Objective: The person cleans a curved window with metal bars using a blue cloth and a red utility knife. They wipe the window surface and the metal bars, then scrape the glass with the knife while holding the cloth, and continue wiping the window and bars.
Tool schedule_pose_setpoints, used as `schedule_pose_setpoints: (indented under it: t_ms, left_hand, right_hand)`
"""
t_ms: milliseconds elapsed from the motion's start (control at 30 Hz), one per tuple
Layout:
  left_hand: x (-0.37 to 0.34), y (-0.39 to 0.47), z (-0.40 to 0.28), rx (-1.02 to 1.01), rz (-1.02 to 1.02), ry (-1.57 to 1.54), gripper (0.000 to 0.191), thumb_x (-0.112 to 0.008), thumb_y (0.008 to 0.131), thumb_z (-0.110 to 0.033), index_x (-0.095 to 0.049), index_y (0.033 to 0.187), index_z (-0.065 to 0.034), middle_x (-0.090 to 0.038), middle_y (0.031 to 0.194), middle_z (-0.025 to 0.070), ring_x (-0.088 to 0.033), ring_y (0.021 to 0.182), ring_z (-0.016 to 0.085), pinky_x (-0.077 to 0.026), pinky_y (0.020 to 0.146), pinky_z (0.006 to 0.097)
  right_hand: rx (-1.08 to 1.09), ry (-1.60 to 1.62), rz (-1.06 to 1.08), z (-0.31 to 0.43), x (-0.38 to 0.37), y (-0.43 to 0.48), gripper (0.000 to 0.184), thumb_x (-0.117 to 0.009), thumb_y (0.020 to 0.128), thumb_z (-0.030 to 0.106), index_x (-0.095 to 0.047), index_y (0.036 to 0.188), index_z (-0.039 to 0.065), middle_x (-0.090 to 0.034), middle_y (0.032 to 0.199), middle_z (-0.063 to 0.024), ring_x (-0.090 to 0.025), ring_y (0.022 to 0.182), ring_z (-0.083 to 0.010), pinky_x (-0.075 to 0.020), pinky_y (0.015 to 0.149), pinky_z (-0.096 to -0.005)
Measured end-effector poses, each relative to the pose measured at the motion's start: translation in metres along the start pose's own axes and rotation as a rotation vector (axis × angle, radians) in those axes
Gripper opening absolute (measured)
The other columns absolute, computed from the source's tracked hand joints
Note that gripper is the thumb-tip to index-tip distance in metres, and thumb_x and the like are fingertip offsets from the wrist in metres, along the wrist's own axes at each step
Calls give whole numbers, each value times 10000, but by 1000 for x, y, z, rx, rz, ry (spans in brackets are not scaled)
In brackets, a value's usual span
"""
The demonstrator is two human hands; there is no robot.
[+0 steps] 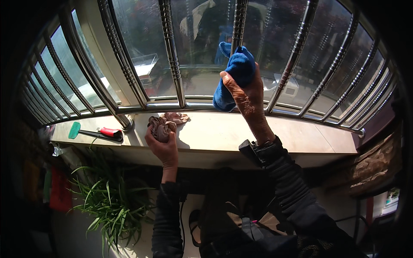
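Observation:
A blue cloth (240, 69) is wrapped around a shiny metal window bar (239, 22), and my right hand (246, 95) grips it there, just above the bottom rail. My left hand (163, 143) holds a bunched beige-brown cloth (164, 127) over the windowsill (219, 132). A loose end of that cloth spreads on the sill. Part of my right hand's fingers is hidden behind the blue cloth.
On the sill's left part lie a green fly swatter (74, 130) with a black handle and a red tube (110, 132). Several metal bars stand before the glass. A leafy green plant (111, 200) grows below the sill at lower left.

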State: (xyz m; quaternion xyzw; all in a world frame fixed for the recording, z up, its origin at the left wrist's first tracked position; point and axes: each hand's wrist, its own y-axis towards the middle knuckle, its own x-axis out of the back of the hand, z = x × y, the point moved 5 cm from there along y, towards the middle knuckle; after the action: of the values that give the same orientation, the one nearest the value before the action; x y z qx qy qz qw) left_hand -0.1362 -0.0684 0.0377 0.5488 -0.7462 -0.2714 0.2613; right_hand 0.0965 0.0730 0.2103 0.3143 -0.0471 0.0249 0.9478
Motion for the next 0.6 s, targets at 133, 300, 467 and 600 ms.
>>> schedule_pose_setpoints:
  t_ms: [133, 300, 467, 600]
  left_hand:
    - [-7, 5, 1, -104, 37, 204, 623, -801, 711, -149, -518, 1252, -23, -545, 1252, 150, -531, 1132, 369, -447, 989, 465]
    - [-18, -5, -5, -178, 112, 443, 674, -814, 716, -290, -510, 1269, -54, -520, 1314, 142, -501, 1184, 387, -412, 1004, 533]
    - [-8, -5, -16, -160, 159, 538, 873, -840, 721, -400, -429, 1411, -54, -433, 1439, 196, -429, 1304, 410, -351, 1085, 533]
    - [22, -26, -64, -163, 184, 255, 939, -782, 813, -486, -322, 1506, -51, -389, 1495, 198, -416, 1339, 391, -351, 1099, 506]
  right_hand:
    - [127, 172, -53, -22, -15, -12, 483, -789, 849, 188, -486, 1210, 79, -703, 950, -82, -705, 878, -182, -558, 841, -349]
    - [37, -484, 355, -63, 5, -48, 564, -788, 801, 246, -549, 1288, 90, -670, 1161, -142, -647, 1112, -304, -354, 1130, -536]
    - [518, -1003, 377, -44, 32, -81, 578, -746, 833, 111, -555, 1378, 88, -515, 1477, -88, -392, 1438, -311, -258, 1180, -533]
    - [236, -514, 469, -18, 62, -120, 454, -714, 766, 4, -629, 1209, 51, -675, 1190, -139, -592, 1238, -310, -455, 1065, -459]
